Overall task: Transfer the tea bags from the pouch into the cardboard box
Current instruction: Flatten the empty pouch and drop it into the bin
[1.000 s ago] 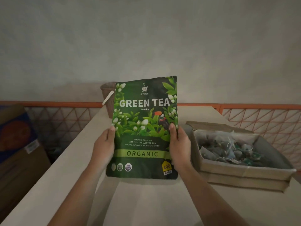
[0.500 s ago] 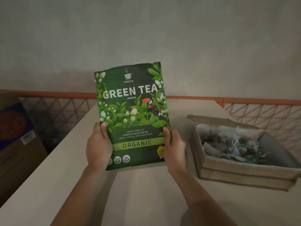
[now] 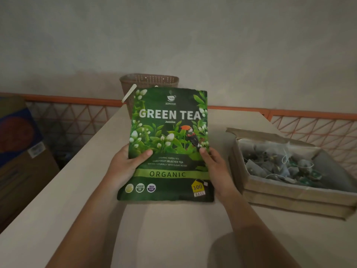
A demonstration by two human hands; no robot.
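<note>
Table bears the cardboard box at right, flaps open, already heaped with tea bags. Pouch held upright at centre — bottom edge at or just above the tabletop, hard to tell. Left hand and right hand each pinch a side edge, thumbs on the front. It looks flat, possibly emptied — advice: spread the mouth over the box, tip, shake gently.
</note>
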